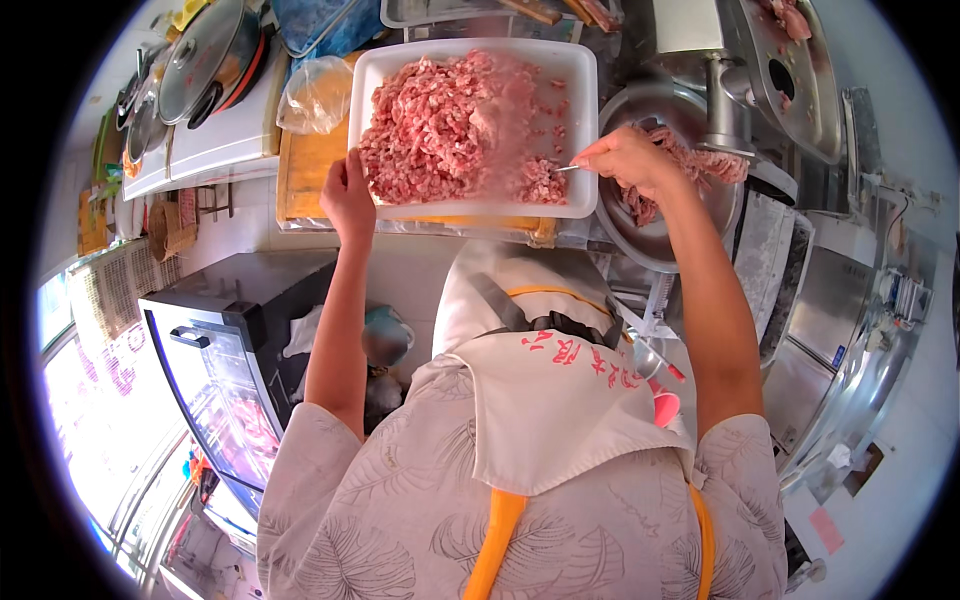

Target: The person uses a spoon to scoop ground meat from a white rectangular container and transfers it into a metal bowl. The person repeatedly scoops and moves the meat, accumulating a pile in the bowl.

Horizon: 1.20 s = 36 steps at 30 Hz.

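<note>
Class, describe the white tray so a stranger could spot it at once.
From the pale apron, look up to the yellowish board. The tray lies over it, heaped with minced meat, left hand at its left side. Unlike the round metal bowl alongside, it is white and rectangular.

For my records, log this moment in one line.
left hand: at white tray, left edge; right hand: holding metal utensil at minced meat; metal bowl: right of tray

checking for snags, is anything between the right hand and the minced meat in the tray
Nothing visible; the right hand holds a metal utensil reaching the minced meat near the right wall of the white tray.
</note>
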Each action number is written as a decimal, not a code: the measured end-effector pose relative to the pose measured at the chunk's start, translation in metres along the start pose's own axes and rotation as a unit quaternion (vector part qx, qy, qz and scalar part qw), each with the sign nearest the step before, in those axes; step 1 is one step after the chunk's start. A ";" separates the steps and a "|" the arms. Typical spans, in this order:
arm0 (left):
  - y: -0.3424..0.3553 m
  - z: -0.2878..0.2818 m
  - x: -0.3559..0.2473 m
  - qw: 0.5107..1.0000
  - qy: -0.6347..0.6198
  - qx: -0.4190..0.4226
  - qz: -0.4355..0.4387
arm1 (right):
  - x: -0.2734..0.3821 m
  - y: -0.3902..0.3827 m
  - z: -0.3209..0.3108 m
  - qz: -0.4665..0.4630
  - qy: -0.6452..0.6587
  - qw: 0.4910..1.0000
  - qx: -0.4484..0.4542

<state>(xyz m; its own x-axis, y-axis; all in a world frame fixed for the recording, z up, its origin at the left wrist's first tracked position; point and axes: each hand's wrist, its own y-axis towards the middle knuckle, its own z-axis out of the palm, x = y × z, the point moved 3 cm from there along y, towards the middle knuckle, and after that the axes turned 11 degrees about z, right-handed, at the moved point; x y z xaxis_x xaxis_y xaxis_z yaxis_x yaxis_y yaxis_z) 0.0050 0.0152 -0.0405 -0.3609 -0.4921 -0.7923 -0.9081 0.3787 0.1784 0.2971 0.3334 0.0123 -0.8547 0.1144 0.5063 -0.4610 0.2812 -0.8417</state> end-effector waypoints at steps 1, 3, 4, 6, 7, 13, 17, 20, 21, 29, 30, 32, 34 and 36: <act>0.000 0.000 -0.001 1.000 -0.002 0.003 0.000 | -0.004 0.000 0.001 -0.001 0.022 1.000 -0.001; 0.000 0.000 -0.001 1.000 -0.004 0.007 -0.003 | -0.011 0.000 0.006 -0.005 0.065 0.998 0.000; 0.000 0.000 -0.001 1.000 -0.005 0.005 0.001 | -0.012 -0.003 0.006 -0.001 0.080 0.997 0.008; 0.000 0.000 0.000 1.000 -0.007 0.000 0.007 | -0.015 -0.012 0.005 0.008 0.109 0.994 0.025; 0.000 0.000 0.001 1.000 -0.002 0.003 0.007 | -0.019 -0.014 0.004 0.008 0.139 0.990 0.037; 0.001 -0.001 0.000 1.000 0.015 0.012 0.001 | -0.025 -0.039 -0.002 -0.012 0.243 0.969 0.044; 0.000 -0.001 0.000 1.000 0.014 0.005 0.005 | -0.017 -0.060 -0.005 -0.049 0.273 0.960 0.028; 0.000 -0.001 0.001 1.000 0.009 0.006 0.012 | 0.001 -0.094 -0.009 -0.083 0.309 0.947 0.021; 0.001 0.001 -0.001 1.000 0.002 0.008 0.017 | 0.006 -0.109 -0.011 -0.096 0.322 0.942 0.016; -0.001 0.001 0.006 0.999 -0.003 0.009 0.033 | 0.026 -0.246 -0.081 -0.188 0.434 0.878 -0.075; -0.002 0.002 0.004 1.000 -0.010 0.008 0.027 | 0.024 -0.263 -0.094 -0.209 0.437 0.868 -0.111; -0.001 0.000 0.005 1.000 0.003 0.023 0.006 | 0.021 -0.289 -0.119 -0.247 0.423 0.847 -0.204; -0.001 0.000 0.001 1.000 -0.014 0.019 0.016 | 0.016 -0.302 -0.136 -0.267 0.354 0.837 -0.320; -0.002 0.001 -0.001 0.999 -0.033 0.013 0.015 | 0.008 -0.293 -0.150 -0.262 0.225 0.824 -0.449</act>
<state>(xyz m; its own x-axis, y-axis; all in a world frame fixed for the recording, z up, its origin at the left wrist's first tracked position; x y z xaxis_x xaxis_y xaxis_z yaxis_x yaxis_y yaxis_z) 0.0075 0.0156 -0.0401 -0.3714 -0.4279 -0.8240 -0.8914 0.4126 0.1875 0.4611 0.3950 0.2911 -0.3273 0.0381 0.9442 -0.2029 0.9731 -0.1096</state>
